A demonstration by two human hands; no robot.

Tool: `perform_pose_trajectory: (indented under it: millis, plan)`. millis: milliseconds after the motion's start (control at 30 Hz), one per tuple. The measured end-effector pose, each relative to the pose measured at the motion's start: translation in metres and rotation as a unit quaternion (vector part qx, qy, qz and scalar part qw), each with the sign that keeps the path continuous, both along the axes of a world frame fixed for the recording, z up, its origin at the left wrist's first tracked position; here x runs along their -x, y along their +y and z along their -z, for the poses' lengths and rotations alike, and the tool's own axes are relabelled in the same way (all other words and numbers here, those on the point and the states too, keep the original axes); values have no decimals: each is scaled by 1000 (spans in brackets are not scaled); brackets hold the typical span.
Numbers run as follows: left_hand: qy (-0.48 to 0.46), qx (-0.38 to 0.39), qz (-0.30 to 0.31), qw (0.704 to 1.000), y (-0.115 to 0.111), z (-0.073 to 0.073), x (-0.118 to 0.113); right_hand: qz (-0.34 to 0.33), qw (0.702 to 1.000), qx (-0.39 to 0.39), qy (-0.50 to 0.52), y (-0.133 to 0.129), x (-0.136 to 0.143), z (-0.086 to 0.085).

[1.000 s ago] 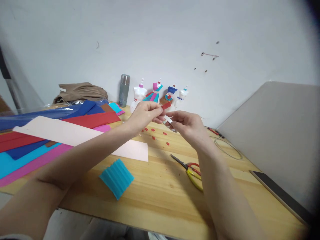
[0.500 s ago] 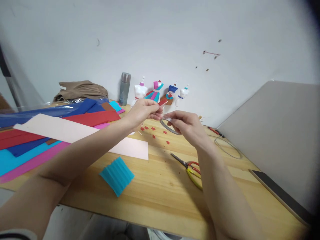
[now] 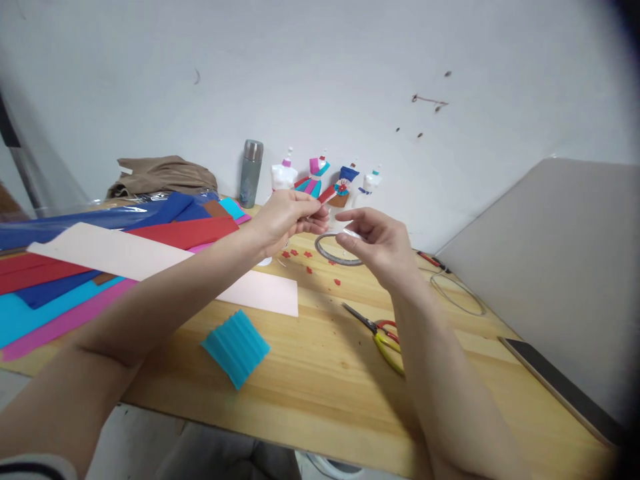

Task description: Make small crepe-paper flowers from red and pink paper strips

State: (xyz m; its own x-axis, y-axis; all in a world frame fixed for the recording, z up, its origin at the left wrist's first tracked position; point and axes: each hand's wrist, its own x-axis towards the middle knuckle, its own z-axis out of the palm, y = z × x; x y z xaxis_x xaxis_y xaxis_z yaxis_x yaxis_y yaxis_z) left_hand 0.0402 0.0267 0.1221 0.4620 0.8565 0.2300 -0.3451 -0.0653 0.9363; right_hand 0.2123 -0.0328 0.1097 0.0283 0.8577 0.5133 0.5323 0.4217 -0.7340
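Note:
My left hand (image 3: 300,217) pinches a narrow red strip (image 3: 328,194) that points up and right. Just right of it, my right hand (image 3: 373,237) has thumb and forefinger parted, with a roll of tape (image 3: 333,255) hanging at its fingers; a whitish bit shows by the thumb. Several small red flower-shaped pieces (image 3: 294,253) lie on the wooden table beneath the hands. Nearer to me are a ribbed turquoise square (image 3: 237,349) and scissors (image 3: 375,328) with red and yellow handles, partly behind my right forearm.
Several small dressed mannequins (image 3: 315,179) and a grey flask (image 3: 251,175) stand by the wall. Coloured sheets (image 3: 260,290) and brown cloth (image 3: 167,176) cover the left. A looped cable (image 3: 463,308) and a dark tablet-like device (image 3: 557,387) lie at the right.
My right hand's thumb and forefinger have spread apart, and the hand has moved slightly away from my left. The tape roll now shows more of its ring. The view has shifted slightly.

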Motion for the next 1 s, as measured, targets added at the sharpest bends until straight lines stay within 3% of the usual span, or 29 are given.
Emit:
perform_pose_trajectory:
  millis: [167,600,1000]
  plan:
    - [1,2,14,1000,-2,0,1,14,999,-33,-30,0,1,-1]
    - [9,-4,4,1000,-7,-4,1,27,996,-28,-82,-3,3,2]
    - [141,-197,-80,967,-3,8,-2,58,982,-95,-153,-3,4,1]
